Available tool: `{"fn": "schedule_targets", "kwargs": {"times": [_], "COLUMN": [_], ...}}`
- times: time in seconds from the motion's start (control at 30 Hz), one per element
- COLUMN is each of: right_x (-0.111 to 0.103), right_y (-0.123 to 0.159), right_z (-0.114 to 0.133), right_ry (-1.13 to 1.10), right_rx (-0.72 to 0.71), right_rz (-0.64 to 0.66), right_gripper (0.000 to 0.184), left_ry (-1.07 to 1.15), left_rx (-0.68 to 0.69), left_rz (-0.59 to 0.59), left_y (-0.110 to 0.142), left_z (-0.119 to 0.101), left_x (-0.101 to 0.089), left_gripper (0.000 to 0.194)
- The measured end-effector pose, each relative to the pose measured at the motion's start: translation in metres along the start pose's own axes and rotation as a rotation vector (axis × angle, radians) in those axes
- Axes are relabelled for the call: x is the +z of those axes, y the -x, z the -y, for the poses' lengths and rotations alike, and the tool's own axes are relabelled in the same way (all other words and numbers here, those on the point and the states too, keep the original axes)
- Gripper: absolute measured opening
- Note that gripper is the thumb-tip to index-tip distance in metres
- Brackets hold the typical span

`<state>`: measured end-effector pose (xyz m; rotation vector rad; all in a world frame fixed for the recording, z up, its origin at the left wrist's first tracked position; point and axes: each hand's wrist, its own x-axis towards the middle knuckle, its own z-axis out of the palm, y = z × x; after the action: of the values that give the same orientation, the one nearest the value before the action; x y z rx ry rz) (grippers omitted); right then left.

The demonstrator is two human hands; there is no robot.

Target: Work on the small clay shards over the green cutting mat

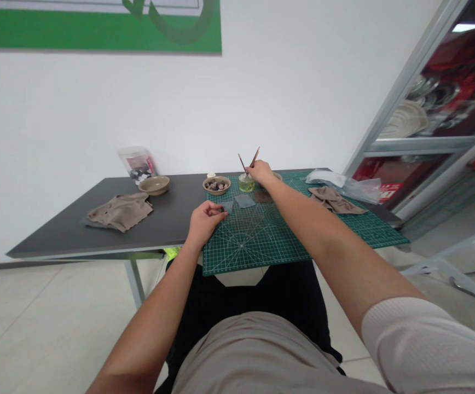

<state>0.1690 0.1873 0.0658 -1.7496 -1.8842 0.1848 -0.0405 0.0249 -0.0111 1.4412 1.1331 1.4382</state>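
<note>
My left hand (205, 220) is closed in a pinch at the left edge of the green cutting mat (241, 257). A small dark piece shows at its fingertips, mostly hidden, beside a grey-blue square sheet (227, 207). With fingers closed, my right hand (261, 171) grips a thin paintbrush (255, 156) over a glass jar (246, 183) of yellowish liquid. Another thin brush (241, 161) leans out of the jar. A second pale grey sheet (244, 201) and a brown sheet (263, 196) lie before the jar. Left of it stands a bowl (216, 191) of small brown and dark pieces.
On the left of the dark table (172, 219) are a brown cloth (120, 212), a shallow bowl (154, 191) and a clear plastic tub (137, 164). Another brown cloth (336, 200) and a plastic bag (356, 187) lie right. A bowl behind my right wrist is partly hidden.
</note>
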Motion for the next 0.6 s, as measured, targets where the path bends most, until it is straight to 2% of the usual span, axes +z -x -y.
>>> {"fn": "schedule_targets", "kwargs": {"times": [0.13,0.2,0.27,0.33,0.4,0.47,0.53,0.6], "right_x": [0.002,0.002,0.001,-0.003,-0.011,-0.019,-0.026,-0.027], "right_y": [-0.001,-0.003,-0.003,0.001,0.014,0.037,0.067,0.097], "right_z": [-0.003,-0.005,-0.007,-0.006,-0.003,0.005,0.015,0.027], "right_ry": [-0.079,-0.146,-0.221,-0.273,-0.284,-0.297,-0.325,-0.348], "right_rx": [0.025,0.04,0.05,0.058,0.052,0.002,-0.084,-0.188], "right_rz": [0.025,-0.006,-0.09,-0.232,-0.4,-0.484,-0.389,-0.207], "right_gripper": [0.031,0.03,0.033,0.038,0.043,0.04,0.037,0.036], "left_ry": [-0.015,-0.017,-0.033,-0.057,-0.069,-0.076,-0.087,-0.103], "left_rx": [0.003,0.001,-0.008,-0.01,-0.004,-0.001,0.0,0.01], "left_rz": [0.0,-0.001,-0.005,-0.009,-0.011,-0.011,-0.011,-0.009], "left_y": [0.0,0.0,0.001,0.001,0.001,0.001,0.001,0.001], "left_z": [0.001,-0.001,-0.003,-0.005,-0.005,-0.005,-0.005,-0.005], "left_x": [0.0,0.0,0.001,0.002,0.002,0.002,0.002,0.002], "left_gripper": [0.03,0.03,0.03,0.029,0.028,0.028,0.028,0.029]}}
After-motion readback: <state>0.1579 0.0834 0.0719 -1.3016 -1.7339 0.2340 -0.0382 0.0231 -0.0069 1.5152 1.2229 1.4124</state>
